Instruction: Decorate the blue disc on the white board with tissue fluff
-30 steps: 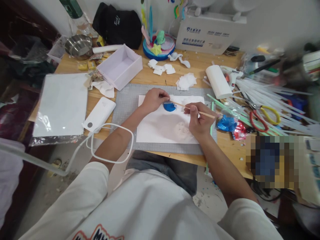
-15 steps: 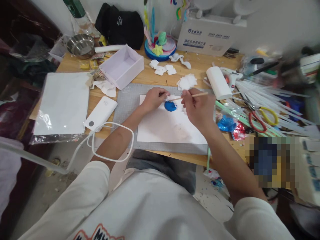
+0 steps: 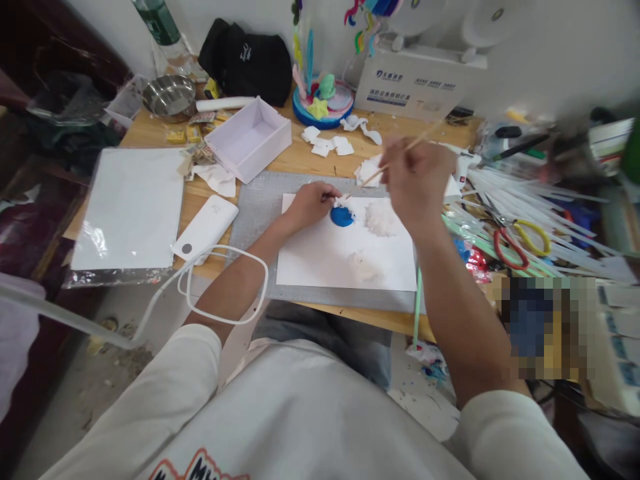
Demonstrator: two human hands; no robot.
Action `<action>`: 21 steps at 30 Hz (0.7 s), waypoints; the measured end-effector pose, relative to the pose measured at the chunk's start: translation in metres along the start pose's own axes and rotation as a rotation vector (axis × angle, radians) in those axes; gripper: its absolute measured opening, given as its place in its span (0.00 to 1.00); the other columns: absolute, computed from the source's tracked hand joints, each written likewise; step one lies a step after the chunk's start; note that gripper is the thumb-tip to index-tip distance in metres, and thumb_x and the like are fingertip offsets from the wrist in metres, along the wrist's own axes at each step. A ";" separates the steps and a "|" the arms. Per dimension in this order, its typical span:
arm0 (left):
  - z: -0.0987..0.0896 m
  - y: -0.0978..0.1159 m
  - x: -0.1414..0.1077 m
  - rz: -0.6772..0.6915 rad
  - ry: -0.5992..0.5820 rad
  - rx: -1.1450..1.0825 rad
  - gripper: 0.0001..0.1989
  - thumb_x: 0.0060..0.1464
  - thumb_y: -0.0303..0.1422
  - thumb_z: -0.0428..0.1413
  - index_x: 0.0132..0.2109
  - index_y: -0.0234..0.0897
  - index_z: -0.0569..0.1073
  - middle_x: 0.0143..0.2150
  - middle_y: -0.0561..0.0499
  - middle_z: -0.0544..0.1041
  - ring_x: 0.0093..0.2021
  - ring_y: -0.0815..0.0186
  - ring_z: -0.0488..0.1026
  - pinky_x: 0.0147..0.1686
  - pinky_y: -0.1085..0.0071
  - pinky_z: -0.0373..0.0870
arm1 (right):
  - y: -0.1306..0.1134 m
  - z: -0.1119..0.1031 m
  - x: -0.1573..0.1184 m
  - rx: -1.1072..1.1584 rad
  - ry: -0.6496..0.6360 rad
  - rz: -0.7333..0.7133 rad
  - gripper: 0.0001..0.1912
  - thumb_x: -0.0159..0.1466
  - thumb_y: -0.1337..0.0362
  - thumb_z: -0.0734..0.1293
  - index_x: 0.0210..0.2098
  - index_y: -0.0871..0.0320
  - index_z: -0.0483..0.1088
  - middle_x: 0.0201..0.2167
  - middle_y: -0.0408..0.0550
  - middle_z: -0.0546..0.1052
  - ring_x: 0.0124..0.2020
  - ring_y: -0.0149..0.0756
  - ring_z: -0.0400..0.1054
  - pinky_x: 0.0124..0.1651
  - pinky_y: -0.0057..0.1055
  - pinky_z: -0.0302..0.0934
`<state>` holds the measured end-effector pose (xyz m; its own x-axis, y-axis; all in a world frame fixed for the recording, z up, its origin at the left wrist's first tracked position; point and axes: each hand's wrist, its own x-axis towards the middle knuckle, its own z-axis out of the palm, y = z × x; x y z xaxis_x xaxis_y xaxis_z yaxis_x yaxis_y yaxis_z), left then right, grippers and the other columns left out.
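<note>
My right hand [image 3: 420, 183] is raised above the right part of the white paper, its fingers closed around a thin wooden stick [image 3: 371, 179] that slants down to the left. My left hand [image 3: 313, 203] rests at the paper's upper left with its fingertips pinched together; what they hold, if anything, I cannot make out. Just beside those fingertips lies a flat blue disc [image 3: 341, 216], with white fluffy material [image 3: 344, 201] along its upper edge. On the white paper [image 3: 315, 257] are a whitish fluffy patch [image 3: 380, 220] and a beige, powdery-looking patch [image 3: 363, 265].
A grey cutting mat [image 3: 255, 220] lies beneath the paper. To the left are a white power bank [image 3: 207, 223] with a looped cable and a pale lilac box [image 3: 245, 150]. Scissors [image 3: 533, 239] and many white strips [image 3: 545, 200] crowd the right. White scraps [image 3: 323, 145] lie behind.
My right hand has lifted the stick up and to the right, away from the blue disc, uncovering the whitish patch on the paper. My left hand has stayed by the disc.
</note>
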<state>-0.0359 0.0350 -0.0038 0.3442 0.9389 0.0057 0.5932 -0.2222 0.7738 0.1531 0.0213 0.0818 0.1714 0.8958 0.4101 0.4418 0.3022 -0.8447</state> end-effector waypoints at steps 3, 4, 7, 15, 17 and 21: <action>0.002 -0.004 -0.001 0.031 0.008 0.009 0.16 0.60 0.23 0.55 0.48 0.35 0.85 0.48 0.45 0.85 0.44 0.63 0.80 0.51 0.66 0.74 | 0.006 -0.025 -0.005 0.075 0.301 -0.020 0.29 0.73 0.48 0.63 0.20 0.58 0.71 0.12 0.38 0.63 0.14 0.23 0.54 0.22 0.30 0.46; 0.001 -0.005 -0.002 0.031 0.007 0.000 0.16 0.60 0.23 0.55 0.48 0.35 0.85 0.49 0.45 0.85 0.45 0.62 0.80 0.52 0.66 0.74 | 0.013 -0.031 -0.007 0.119 0.380 0.018 0.30 0.73 0.49 0.62 0.19 0.58 0.70 0.10 0.37 0.62 0.12 0.23 0.53 0.20 0.31 0.44; -0.003 0.001 0.002 0.000 0.000 -0.012 0.13 0.62 0.24 0.56 0.48 0.35 0.84 0.50 0.45 0.85 0.47 0.62 0.80 0.52 0.66 0.75 | 0.043 -0.043 -0.015 0.296 0.554 0.251 0.30 0.75 0.56 0.59 0.17 0.56 0.65 0.08 0.36 0.59 0.10 0.23 0.50 0.17 0.30 0.38; 0.002 0.039 0.073 0.268 0.001 0.392 0.11 0.66 0.28 0.58 0.51 0.31 0.83 0.52 0.40 0.82 0.57 0.53 0.75 0.60 0.59 0.68 | 0.090 -0.038 -0.042 0.424 0.617 0.378 0.29 0.70 0.44 0.63 0.19 0.54 0.62 0.11 0.36 0.60 0.12 0.24 0.50 0.16 0.27 0.42; 0.008 0.042 0.087 0.274 -0.053 0.428 0.13 0.64 0.28 0.60 0.53 0.31 0.83 0.54 0.38 0.82 0.60 0.51 0.73 0.62 0.58 0.67 | 0.089 -0.035 -0.044 0.396 0.602 0.347 0.31 0.67 0.37 0.63 0.19 0.53 0.63 0.12 0.36 0.60 0.13 0.24 0.50 0.17 0.26 0.42; 0.016 0.038 0.095 0.269 -0.094 0.465 0.15 0.62 0.26 0.58 0.53 0.33 0.83 0.48 0.39 0.83 0.56 0.50 0.75 0.58 0.57 0.70 | 0.086 -0.034 -0.044 0.405 0.592 0.331 0.34 0.65 0.33 0.64 0.18 0.54 0.65 0.12 0.36 0.60 0.12 0.24 0.51 0.16 0.26 0.42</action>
<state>0.0309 0.1120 0.0164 0.5791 0.8101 0.0912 0.7273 -0.5640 0.3912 0.2135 -0.0035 0.0032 0.7283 0.6719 0.1347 -0.0493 0.2475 -0.9676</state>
